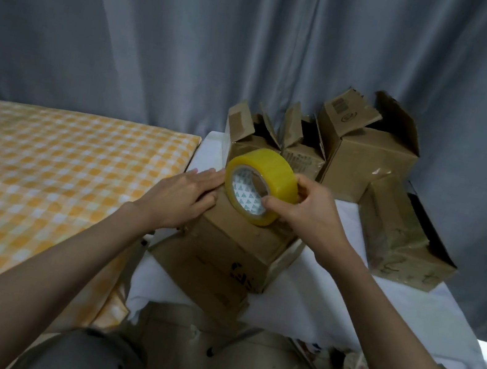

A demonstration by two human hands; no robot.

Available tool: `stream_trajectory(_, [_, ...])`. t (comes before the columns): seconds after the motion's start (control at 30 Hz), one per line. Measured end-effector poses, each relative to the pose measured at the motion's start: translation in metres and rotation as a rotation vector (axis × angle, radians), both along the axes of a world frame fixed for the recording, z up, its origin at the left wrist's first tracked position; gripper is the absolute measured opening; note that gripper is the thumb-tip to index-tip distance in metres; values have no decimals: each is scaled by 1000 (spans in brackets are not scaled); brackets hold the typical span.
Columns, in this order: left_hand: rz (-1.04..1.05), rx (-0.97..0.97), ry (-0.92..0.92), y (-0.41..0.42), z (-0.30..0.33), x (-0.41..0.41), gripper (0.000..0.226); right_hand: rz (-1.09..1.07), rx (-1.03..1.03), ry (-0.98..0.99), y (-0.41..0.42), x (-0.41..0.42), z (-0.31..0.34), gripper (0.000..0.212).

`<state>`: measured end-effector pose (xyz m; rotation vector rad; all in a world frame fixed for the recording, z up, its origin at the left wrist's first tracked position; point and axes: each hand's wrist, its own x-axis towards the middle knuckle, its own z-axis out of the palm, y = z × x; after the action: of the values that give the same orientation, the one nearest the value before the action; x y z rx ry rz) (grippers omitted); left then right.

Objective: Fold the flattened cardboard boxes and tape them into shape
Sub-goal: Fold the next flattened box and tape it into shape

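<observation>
Nearest the person, at about 6 o'clock on the white-covered table (427, 317), a flattened piece of cardboard (205, 281) juts over the table's near edge, not yet folded as far as the view shows. On it stands the cardboard box in hand (244, 246), folded into shape with its flaps closed on top; its long axis seems to run from about 10 o'clock to 4 o'clock, one corner pointing toward the person.

The left hand (182, 198) lies flat on the box's top at its 9 o'clock side, fingers straight, pressing the flaps down. The right hand (306, 215) holds the yellow tape roll (259, 187) upright above the top: its grip is a pinch, thumb on the inner core and fingers over the outer rim. The core's opening faces the person, toward 7 o'clock, so the roll's axis runs near to far. Whether any strip already lies on the seam I cannot tell.

Farther off, from 12 to 3 o'clock, several brown boxes (366, 160) stand formed with upper flaps open, and one long box (398, 241) lies on its side, glossy tape visible on it. So I judge the work well advanced: several shaped, this one at the taping step, at least one flat piece left.
</observation>
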<state>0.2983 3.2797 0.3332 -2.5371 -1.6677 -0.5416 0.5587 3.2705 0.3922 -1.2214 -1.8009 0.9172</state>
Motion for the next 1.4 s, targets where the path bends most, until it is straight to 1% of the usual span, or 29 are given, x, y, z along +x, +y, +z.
stream_trajectory(0.1, [68, -36, 40, 0, -2, -1, 50, -36, 22, 16, -8, 13, 5, 24])
stream_trajectory(0.3, [81, -106, 111, 0, 2, -2, 55, -135, 88, -21, -29, 44, 15, 17])
stream_trajectory(0.43, [98, -128, 172, -3, 6, 2, 56, -149, 93, -124, -35, 57, 18, 30])
stream_trajectory(0.53, [110, -159, 245, -4, 11, 5, 56, -144, 109, -139, -38, 55, 21, 33])
stream_trajectory(0.6, [85, -148, 268, -5, 16, 9, 57, -135, 120, -114, -39, 56, 21, 35])
stream_trajectory(0.67, [20, -117, 234, -11, 21, 19, 59, -131, 114, -69, -40, 61, 18, 42])
stream_trajectory(0.73, [-35, -105, 147, -20, 22, 36, 64, -144, 106, -33, -42, 65, 13, 47])
stream_trajectory(0.8, [-40, -107, 61, -27, 19, 53, 69, -172, 102, 10, -45, 68, 7, 48])
stream_trajectory(0.9, [15, -124, -14, -28, 11, 65, 75, -214, 75, 135, -47, 73, -8, 43])
stream_trajectory(0.97, [53, -156, -17, -24, 6, 62, 79, -228, 44, 195, -46, 73, -19, 37])
stream_trajectory(1.03, [70, -176, -16, -19, 1, 55, 83, -200, 18, 188, -43, 66, -25, 34])
stream_trajectory(1.17, [81, -157, -39, -5, -3, 43, 88, -166, 0, 150, -33, 48, -26, 40])
stream_trajectory(1.27, [91, -188, -31, 1, -3, 41, 94, -195, 32, 100, -30, 49, -20, 31])
stream_trajectory(1.4, [83, -212, -34, 2, -3, 39, 97, -231, 55, 7, -36, 62, -15, 25])
